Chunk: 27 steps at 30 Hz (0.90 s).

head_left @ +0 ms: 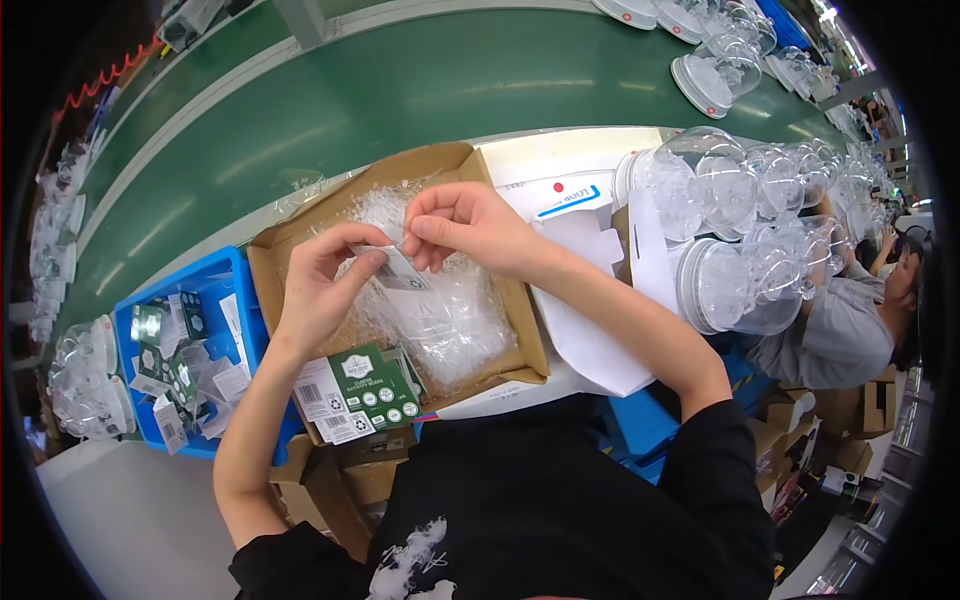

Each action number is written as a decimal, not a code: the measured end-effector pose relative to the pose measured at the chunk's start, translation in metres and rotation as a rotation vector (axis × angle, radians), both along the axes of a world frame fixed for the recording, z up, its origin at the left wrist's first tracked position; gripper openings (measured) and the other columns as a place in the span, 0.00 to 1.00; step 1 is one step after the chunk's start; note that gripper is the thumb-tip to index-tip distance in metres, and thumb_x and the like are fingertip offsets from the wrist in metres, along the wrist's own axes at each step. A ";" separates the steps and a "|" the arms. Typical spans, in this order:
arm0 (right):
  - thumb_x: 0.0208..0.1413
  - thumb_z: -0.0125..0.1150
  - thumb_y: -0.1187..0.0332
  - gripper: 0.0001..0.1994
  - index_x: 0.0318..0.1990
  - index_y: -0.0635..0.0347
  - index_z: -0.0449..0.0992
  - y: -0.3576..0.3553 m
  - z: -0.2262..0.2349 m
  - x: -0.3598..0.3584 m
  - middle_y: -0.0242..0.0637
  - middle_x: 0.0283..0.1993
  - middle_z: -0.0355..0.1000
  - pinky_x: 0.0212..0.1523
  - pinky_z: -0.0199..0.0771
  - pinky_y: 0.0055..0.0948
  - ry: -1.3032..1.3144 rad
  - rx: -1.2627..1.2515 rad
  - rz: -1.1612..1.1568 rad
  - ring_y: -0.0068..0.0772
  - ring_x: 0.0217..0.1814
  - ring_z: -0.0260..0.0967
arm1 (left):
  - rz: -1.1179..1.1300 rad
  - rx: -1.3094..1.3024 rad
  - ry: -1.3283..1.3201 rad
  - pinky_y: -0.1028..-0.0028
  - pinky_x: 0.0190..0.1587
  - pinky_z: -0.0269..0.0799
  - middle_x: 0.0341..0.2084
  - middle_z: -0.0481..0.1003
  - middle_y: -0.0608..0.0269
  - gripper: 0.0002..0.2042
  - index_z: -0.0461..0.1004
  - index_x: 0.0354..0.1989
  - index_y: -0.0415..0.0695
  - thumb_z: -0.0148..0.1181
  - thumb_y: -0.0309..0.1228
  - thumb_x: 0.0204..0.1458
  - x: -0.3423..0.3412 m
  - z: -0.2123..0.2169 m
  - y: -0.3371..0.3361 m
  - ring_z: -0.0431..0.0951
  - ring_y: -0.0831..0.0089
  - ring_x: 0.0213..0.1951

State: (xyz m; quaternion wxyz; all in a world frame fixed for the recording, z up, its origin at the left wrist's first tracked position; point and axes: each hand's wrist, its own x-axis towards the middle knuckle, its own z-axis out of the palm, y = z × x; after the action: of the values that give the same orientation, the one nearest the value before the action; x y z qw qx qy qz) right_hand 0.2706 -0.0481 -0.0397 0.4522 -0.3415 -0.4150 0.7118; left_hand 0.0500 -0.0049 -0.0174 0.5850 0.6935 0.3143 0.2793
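Note:
My left hand [325,280] and my right hand [465,228] meet over an open cardboard box [300,240]. Between their fingertips they pinch a small clear plastic bag with a printed card inside [400,270]. The box below is filled with several crumpled clear plastic bags [450,320]. A stack of green and white printed cards [360,390] lies at the box's near left corner, just under my left wrist.
A blue bin [228,270] of more cards and small bags stands to the left. Clear plastic dome jars with white bases [740,240] crowd the right, with flat white cartons [590,340] beside them. A green conveyor belt [400,90] runs behind. Another person [850,320] sits at far right.

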 end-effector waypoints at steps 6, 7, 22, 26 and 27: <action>0.63 0.53 0.68 0.06 0.39 0.62 0.72 -0.002 0.003 0.000 0.34 0.34 0.75 0.36 0.75 0.23 0.024 0.000 0.028 0.23 0.33 0.74 | -0.012 0.032 0.001 0.77 0.44 0.70 0.34 0.77 0.64 0.07 0.76 0.39 0.36 0.59 0.21 0.52 0.002 0.002 -0.001 0.74 0.79 0.38; 0.63 0.53 0.68 0.06 0.39 0.62 0.72 -0.001 0.002 0.000 0.34 0.34 0.75 0.36 0.75 0.23 0.024 0.002 0.026 0.23 0.33 0.74 | -0.013 0.034 0.001 0.77 0.44 0.70 0.34 0.77 0.64 0.07 0.76 0.39 0.36 0.59 0.21 0.52 0.001 0.001 0.000 0.74 0.79 0.38; 0.63 0.53 0.66 0.07 0.39 0.61 0.71 -0.001 0.000 0.002 0.32 0.34 0.74 0.39 0.76 0.24 0.116 -0.038 0.080 0.22 0.33 0.73 | -0.009 -0.089 -0.039 0.78 0.43 0.71 0.35 0.76 0.65 0.07 0.75 0.40 0.36 0.60 0.21 0.52 0.000 0.002 0.001 0.74 0.80 0.37; 0.63 0.53 0.66 0.07 0.40 0.60 0.71 -0.001 0.001 0.001 0.31 0.34 0.74 0.39 0.76 0.23 0.124 -0.078 0.132 0.22 0.33 0.73 | -0.055 -0.039 -0.007 0.77 0.44 0.70 0.35 0.76 0.65 0.07 0.76 0.40 0.36 0.60 0.20 0.52 0.001 0.002 0.000 0.74 0.79 0.37; 0.63 0.53 0.66 0.08 0.40 0.60 0.71 -0.002 0.002 0.001 0.31 0.34 0.74 0.39 0.76 0.23 0.115 -0.079 0.133 0.22 0.33 0.73 | -0.062 -0.046 0.015 0.77 0.44 0.70 0.36 0.76 0.65 0.07 0.76 0.40 0.36 0.59 0.20 0.52 0.001 0.002 0.000 0.74 0.79 0.38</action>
State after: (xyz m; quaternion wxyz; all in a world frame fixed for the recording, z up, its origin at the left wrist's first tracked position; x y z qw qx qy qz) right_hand 0.2718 -0.0504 -0.0380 0.4130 -0.2894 -0.3818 0.7745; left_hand 0.0514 -0.0049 -0.0150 0.6066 0.6915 0.3033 0.2487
